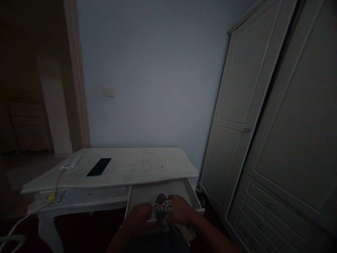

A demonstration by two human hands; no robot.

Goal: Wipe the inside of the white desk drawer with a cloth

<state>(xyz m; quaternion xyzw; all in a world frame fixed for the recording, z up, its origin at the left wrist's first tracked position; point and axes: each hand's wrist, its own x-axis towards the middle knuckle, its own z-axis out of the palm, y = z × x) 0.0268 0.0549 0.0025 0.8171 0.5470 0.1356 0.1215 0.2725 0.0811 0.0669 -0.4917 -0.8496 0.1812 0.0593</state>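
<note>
In a dim room, both my hands are inside an open white drawer (139, 196) under a white table top (126, 168). My left hand (139, 216) and my right hand (181, 210) close from either side on a small patterned, light-and-dark bundle of cloth (163, 208), which looks like rolled socks or a similar garment. The fingers of both hands are curled round it. More pale cloth shows below my right wrist, too dark to make out.
A black phone (99, 167) lies face up on the table top. A white power strip (70, 162) sits at its left edge, its cable (15, 225) hanging to the floor. A tall white wardrobe (276, 133) stands close on the right. A dark doorway opens at left.
</note>
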